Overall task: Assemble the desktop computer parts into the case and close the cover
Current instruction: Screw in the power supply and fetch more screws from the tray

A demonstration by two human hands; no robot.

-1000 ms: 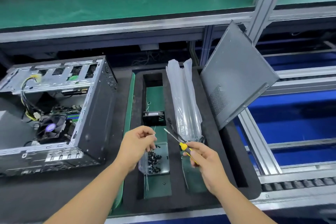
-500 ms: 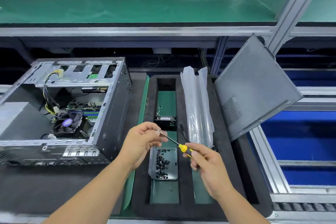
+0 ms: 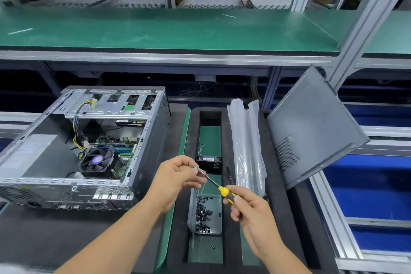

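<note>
A: Far left?
B: Case [image 3: 89,149], lying on its side, open top facing up. Inside: fan [image 3: 97,162] on the board, yellow cables [image 3: 79,127] near the back, grey block [image 3: 26,153] at the left wall.

A: And next to it, going right?
B: Left hand [image 3: 175,177], raised just off the right front corner of the case, not touching it. Fingers curled, thumb and fingertips pinched at the tip of the screwdriver [image 3: 219,187]. Looks like a small screw there, but too small to be sure.

A: Below the hands?
B: Clear box [image 3: 205,216] of dark screws, sitting in the left slot of the foam tray [image 3: 229,229]. One loose screw [image 3: 213,246] on the green floor of the slot, nearer to the camera. Small black fan [image 3: 209,162] further back in same slot, just behind the left hand.

A: Right hand?
B: Right hand [image 3: 251,211], lower and to the right of the left one, wrapped around yellow and black handle. Shaft pointing up and left, bridging both hands above the box.

A: Further right?
B: Plastic bags [image 3: 246,144], long, lying along the tray, just behind the right hand. Then cover [image 3: 311,129], grey, tilted, leaning at the right edge of the tray, well apart from the case, both hands between them.
</note>
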